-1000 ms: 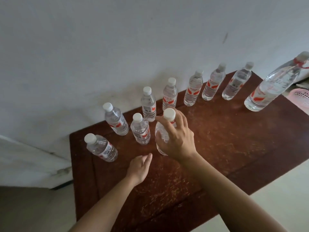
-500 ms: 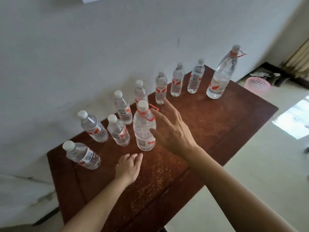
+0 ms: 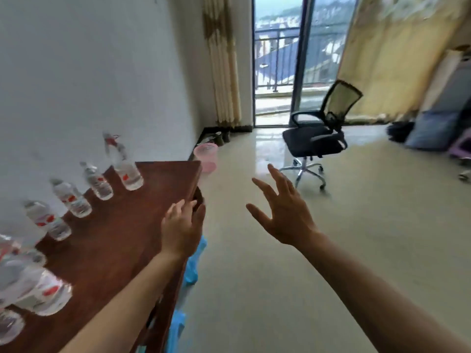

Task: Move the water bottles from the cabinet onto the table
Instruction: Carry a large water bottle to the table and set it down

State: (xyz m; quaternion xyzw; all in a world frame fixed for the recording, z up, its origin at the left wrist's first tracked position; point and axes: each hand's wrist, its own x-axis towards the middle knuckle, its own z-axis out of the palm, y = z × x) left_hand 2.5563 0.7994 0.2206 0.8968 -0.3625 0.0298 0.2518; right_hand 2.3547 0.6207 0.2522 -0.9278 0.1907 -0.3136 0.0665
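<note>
Right hand (image 3: 285,215) off the bottles (image 3: 74,197), spread empty over floor, left hand (image 3: 182,225) open, empty, above table (image 3: 158,179) edge.

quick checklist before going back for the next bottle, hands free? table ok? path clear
1. Right hand empty, fingers spread: ok.
2. Left hand empty, over the table edge: ok.
3. Bottles upright along the wall, tall bottle at the far end: ok, though blurred.
4. Free table space near the front edge: ok.
5. Floor ahead: office chair stands in the open, pink basket beside the table: cannot tell the route.
6. Cabinet in view: not ok.
</note>
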